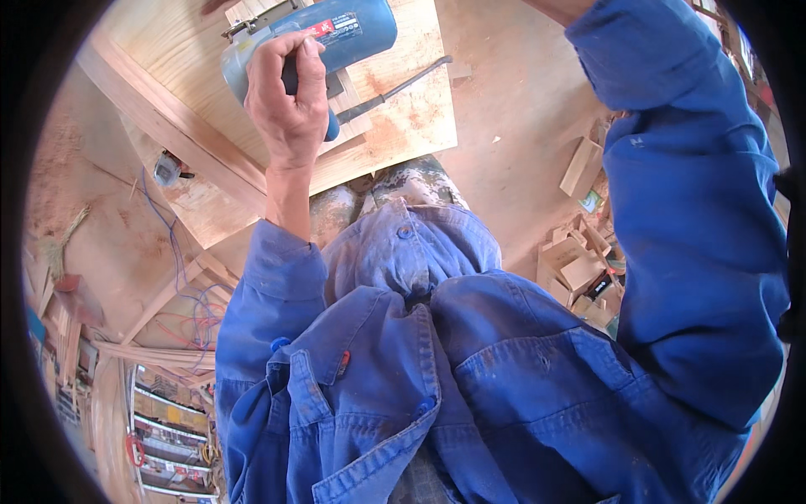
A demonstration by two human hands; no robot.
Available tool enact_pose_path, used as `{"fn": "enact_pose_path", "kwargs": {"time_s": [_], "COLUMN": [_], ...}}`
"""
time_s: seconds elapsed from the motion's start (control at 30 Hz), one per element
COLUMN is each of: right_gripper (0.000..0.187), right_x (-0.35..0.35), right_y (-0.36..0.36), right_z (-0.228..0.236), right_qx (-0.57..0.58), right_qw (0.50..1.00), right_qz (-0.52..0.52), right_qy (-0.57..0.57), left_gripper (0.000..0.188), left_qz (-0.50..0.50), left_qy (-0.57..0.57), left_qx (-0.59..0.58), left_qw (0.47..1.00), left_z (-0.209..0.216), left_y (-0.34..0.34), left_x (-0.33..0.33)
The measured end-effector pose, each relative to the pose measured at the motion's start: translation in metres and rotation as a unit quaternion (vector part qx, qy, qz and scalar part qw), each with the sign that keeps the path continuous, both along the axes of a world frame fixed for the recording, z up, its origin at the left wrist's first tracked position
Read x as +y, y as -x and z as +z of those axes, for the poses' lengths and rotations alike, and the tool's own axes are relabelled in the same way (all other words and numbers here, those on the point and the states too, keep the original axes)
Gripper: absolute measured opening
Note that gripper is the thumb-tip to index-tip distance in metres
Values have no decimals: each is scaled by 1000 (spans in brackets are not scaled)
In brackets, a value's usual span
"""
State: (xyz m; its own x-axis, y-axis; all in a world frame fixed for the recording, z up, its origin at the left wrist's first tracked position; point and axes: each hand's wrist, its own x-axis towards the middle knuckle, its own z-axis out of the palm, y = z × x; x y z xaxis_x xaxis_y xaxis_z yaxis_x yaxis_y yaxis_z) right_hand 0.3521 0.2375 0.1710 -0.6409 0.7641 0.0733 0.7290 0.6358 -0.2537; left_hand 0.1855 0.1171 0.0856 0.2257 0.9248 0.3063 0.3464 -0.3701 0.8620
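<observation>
My left hand (pixel 288 105) grips the handle of a blue power tool (pixel 353 32) with a black cord (pixel 395 88), which rests on a light wooden board (pixel 411 126) at the top of the view. My right arm in a blue sleeve (pixel 697 210) reaches up and out of the frame at the top, so my right hand is hidden. My blue work jacket (pixel 437 370) fills the lower middle.
Wooden planks (pixel 168 126) run diagonally at upper left. Small wood offcuts and boxes (pixel 579 269) lie on the dusty floor at right. Loose coloured wires (pixel 193 311) and timber strips (pixel 151 353) lie at lower left.
</observation>
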Motion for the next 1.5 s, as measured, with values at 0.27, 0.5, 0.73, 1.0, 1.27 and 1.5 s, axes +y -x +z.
{"fn": "enact_pose_path", "kwargs": {"time_s": [0.27,0.5,0.73,1.0,1.27,1.5], "right_gripper": [24,21,25,22,17,23], "right_x": [-5,3,2,0,-2,7], "right_y": [-1,6,12,3,-2,8], "right_z": [8,0,23,29,25,18], "right_qx": [23,-44,-46,8,69,-2], "right_qw": [999,998,996,998,994,999], "right_qz": [20,-16,-42,-14,81,-12], "right_qy": [-21,-36,61,59,12,42], "left_gripper": [3,4,3,4,4,3], "left_qz": [23,20,34,27,28,13], "left_qy": [11,-4,24,31,49,31], "left_qx": [-9,-57,-18,3,-10,-11], "left_qw": [1000,998,999,999,998,999], "left_z": [4,-3,0,4,6,0], "left_y": [0,-10,-1,8,4,-3], "left_x": [-2,-1,-3,-1,-2,-2]}}
